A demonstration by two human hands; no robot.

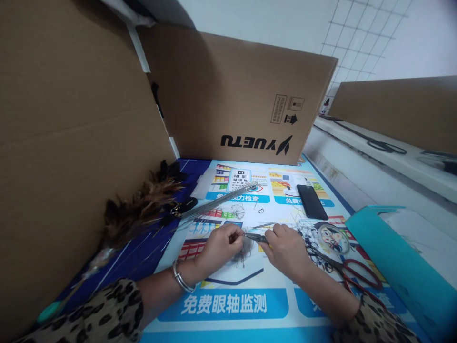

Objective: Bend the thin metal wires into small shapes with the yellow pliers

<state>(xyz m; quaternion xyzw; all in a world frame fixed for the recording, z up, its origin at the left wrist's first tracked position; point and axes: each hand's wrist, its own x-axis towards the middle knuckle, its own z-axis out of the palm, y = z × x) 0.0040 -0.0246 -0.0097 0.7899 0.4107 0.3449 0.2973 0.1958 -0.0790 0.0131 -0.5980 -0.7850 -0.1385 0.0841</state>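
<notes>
My left hand (219,247) is closed in a pinch on a small tangle of thin dark wire (244,251) over the printed poster (228,305). My right hand (285,247) is closed round small dark pliers (255,237), whose tips meet the wire at my left fingertips. A silver bangle (181,281) sits on my left wrist. Both sleeves are leopard-patterned.
A bundle of straight metal wires (217,202) and a feather duster (143,209) lie at the left. A black phone (312,201) lies beyond my hands, red-handled scissors (357,274) and loose wire bits at the right, beside a teal box (403,267). Cardboard walls (235,95) stand behind and left.
</notes>
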